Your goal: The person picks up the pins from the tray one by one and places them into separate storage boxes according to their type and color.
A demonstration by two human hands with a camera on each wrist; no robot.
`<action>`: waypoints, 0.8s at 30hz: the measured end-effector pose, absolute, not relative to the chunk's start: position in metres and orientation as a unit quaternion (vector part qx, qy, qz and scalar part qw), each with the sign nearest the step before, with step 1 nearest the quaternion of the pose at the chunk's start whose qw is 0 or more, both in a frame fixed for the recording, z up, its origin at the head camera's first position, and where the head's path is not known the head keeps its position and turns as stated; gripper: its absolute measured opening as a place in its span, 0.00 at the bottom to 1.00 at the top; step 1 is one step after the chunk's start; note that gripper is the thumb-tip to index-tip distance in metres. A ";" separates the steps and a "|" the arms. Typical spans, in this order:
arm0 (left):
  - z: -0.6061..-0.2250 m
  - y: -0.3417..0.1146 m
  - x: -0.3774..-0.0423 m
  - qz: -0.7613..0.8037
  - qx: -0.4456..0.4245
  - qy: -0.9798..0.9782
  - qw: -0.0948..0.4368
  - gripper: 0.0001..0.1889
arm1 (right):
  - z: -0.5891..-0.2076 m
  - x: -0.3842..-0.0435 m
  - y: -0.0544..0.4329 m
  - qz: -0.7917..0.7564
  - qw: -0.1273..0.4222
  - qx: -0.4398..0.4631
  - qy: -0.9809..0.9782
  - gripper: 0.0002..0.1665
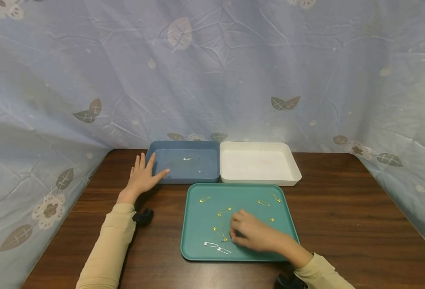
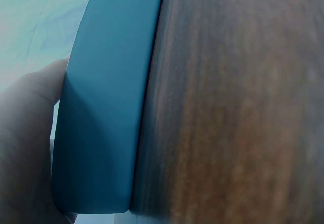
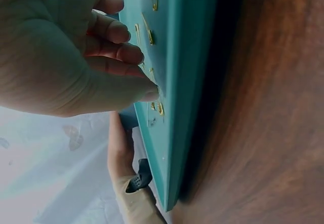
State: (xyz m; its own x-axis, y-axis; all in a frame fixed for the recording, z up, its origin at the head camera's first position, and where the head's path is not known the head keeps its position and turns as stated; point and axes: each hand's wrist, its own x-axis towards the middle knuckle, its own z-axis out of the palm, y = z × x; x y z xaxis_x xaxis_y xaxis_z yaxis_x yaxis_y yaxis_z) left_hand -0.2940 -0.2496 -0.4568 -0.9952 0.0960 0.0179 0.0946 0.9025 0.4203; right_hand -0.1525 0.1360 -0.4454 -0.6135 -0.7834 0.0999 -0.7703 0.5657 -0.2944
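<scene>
My left hand (image 1: 142,178) lies with spread, straight fingers over the left end of the blue tray (image 1: 183,180), its thumb across the front rim. In the left wrist view, that hand (image 2: 25,133) is beside the tray's outer wall (image 2: 101,107). A silver safety pin (image 1: 187,159) and a few small pins lie inside. My right hand (image 1: 250,233) is low over the green tray (image 1: 198,257), fingers bent and thumb close to the index finger. Its fingertips are right at a gold safety pin (image 3: 161,108); I cannot tell whether they pinch it.
More gold safety pins (image 1: 264,203) lie scattered on the green tray, with two silver ones (image 1: 224,251) near its front edge. A white tray (image 1: 295,176) stands right of the blue one. Behind the brown wooden table (image 1: 346,224) hangs a patterned cloth (image 1: 205,80).
</scene>
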 end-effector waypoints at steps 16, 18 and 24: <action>-0.459 -0.251 -0.295 0.214 0.050 0.975 0.000 0.53 | -0.437 -0.172 0.124 -0.191 -0.002 -0.417 0.889 0.09; -0.459 -0.251 -0.295 0.215 0.051 0.975 -0.001 0.53 | -0.436 -0.176 0.122 -0.197 -0.006 -0.413 0.889 0.09; -0.460 -0.251 -0.295 0.217 0.050 0.975 -0.002 0.53 | -0.432 -0.188 0.113 -0.210 -0.037 -0.419 0.882 0.07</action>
State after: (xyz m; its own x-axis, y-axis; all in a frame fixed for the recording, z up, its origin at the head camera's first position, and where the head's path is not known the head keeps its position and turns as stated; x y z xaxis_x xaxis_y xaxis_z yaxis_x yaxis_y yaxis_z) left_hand -0.2953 -0.2512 -0.4597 -0.9949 0.0977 0.0250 0.0991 0.9006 0.4232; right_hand -0.1883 0.1127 -0.4317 -0.6460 -0.7243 0.2410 -0.7551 0.5601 -0.3407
